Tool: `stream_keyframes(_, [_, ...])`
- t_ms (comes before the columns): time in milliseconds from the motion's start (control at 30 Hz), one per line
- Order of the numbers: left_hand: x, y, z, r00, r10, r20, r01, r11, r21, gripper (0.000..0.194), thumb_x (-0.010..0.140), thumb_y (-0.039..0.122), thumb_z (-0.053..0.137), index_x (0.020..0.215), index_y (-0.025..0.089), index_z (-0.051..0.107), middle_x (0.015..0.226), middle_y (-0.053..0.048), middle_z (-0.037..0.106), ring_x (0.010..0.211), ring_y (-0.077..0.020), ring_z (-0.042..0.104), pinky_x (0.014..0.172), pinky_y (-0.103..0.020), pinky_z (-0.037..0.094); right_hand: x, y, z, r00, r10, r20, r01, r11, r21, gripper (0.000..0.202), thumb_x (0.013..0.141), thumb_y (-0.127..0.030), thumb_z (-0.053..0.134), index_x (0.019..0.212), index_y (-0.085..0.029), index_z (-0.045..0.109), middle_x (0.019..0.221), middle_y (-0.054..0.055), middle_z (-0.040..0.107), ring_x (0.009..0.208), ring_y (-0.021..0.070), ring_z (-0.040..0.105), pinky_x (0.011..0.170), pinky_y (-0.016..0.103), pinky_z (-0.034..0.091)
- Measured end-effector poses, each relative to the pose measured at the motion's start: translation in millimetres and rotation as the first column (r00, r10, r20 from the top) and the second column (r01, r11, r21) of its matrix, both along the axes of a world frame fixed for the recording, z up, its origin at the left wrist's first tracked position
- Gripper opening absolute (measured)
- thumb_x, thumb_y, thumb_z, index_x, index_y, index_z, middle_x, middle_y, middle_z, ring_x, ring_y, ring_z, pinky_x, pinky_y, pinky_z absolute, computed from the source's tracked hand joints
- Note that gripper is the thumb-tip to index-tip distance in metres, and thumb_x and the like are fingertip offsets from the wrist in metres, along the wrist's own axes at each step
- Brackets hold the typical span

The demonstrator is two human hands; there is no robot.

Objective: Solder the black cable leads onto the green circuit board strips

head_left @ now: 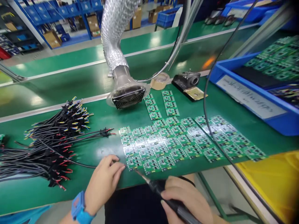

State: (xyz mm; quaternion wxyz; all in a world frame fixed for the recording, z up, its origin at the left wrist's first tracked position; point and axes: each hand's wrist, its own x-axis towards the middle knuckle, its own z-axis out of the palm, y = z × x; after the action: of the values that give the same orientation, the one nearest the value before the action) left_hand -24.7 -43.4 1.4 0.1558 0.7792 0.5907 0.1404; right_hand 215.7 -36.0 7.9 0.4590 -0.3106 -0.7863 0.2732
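My right hand (pixel 184 199) grips a soldering iron (pixel 173 202) with a black handle. Its bare tip points up and left, at the near edge of the leftmost green circuit board panel (pixel 134 161); whether it touches cannot be made out. My left hand (pixel 106 175), with a blue watch on the wrist, rests beside that panel's near corner. Its fingers are closed around a black cable (pixel 86 165) that runs in from the left; the cable's end is mostly hidden by the fingers. Several more board panels (pixel 193 140) lie side by side to the right.
Bundles of black cables (pixel 56 133) with stripped coloured ends lie on the left. A fume extractor nozzle (pixel 128 96) hangs above the boards. Behind stand a tape roll (pixel 160 81) and a soldering iron stand (pixel 187 82). A blue bin (pixel 252 93) holds boards at right; a dark cord (pixel 206 93) crosses in front.
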Motion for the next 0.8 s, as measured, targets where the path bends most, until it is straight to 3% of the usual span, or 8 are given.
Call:
stream_keyframes(133, [9,-10,-1.9,0.995,0.046,0.083,-0.040,0.996,-0.075,0.018,0.087,0.022,0.047,0.084,0.021,0.065,0.085,-0.005,0.054,0.080,-0.0168,0.051,0.070,-0.031,0.046,-8,-5,-3.8,0.999,0.018,0.028,-0.021,0.995,0.096,0.023,0.066,-0.004,0.050,0.085,-0.016,0.054,0.060,0.004,0.057,0.054,0.0143,0.054,0.051,0.026,0.051])
stream_keyframes(233, [11,-8,-3.0,0.991,0.057,0.121,-0.046,0.994,-0.096,0.018,0.087,0.022,0.048,0.082,0.020,0.065,0.081,-0.004,0.055,0.077,-0.0160,0.051,0.068,-0.030,0.045,-12,-6,-3.4,0.993,0.016,0.121,-0.024,0.997,0.070,0.022,0.065,-0.004,0.051,0.084,-0.015,0.054,0.061,0.004,0.059,0.057,0.0151,0.057,0.056,0.027,0.053])
stream_keyframes(800, [12,-9,-9.9,0.988,0.037,0.148,-0.035,0.999,-0.013,0.014,0.086,0.020,0.050,0.086,0.019,0.065,0.082,-0.004,0.055,0.077,-0.0159,0.050,0.067,-0.031,0.044,-20,-9,6.0,0.959,-0.007,0.283,-0.015,0.997,0.073,0.019,0.069,-0.009,0.050,0.087,-0.016,0.053,0.062,0.004,0.060,0.058,0.0167,0.060,0.055,0.029,0.055])
